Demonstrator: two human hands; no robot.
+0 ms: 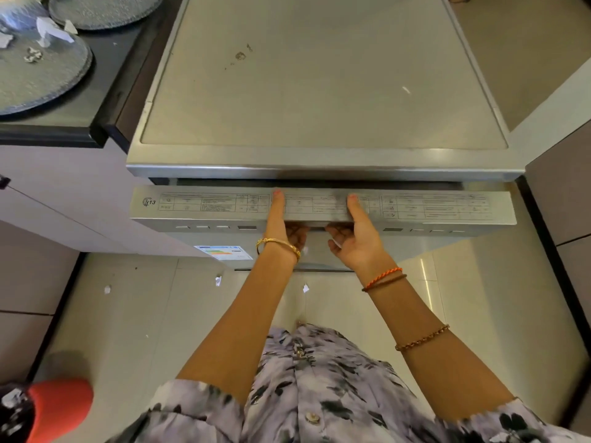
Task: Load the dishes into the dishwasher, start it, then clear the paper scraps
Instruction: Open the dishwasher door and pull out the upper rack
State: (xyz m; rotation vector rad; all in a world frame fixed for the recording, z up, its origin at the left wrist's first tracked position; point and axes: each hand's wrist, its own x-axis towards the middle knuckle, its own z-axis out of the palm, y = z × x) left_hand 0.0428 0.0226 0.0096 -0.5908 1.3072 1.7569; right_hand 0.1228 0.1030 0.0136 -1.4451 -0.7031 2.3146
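dishwasher door [319, 206] barely ajar, narrow gap, both hands blocking handle recess

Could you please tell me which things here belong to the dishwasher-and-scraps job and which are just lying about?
Job:
dishwasher door, gripped at its top edge by left hand and right hand
paper scraps on the floor and the counter

Lying about:
grey round placemats
red object, bottom left
energy label

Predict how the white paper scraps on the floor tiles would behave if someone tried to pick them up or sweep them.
The paper scraps look small and crumpled, so they are probably very light and may scatter when swept. They seem thin and floppy, so pinching should work better than scooping. The floor tiles look glossy, so the scraps would likely slide easily.
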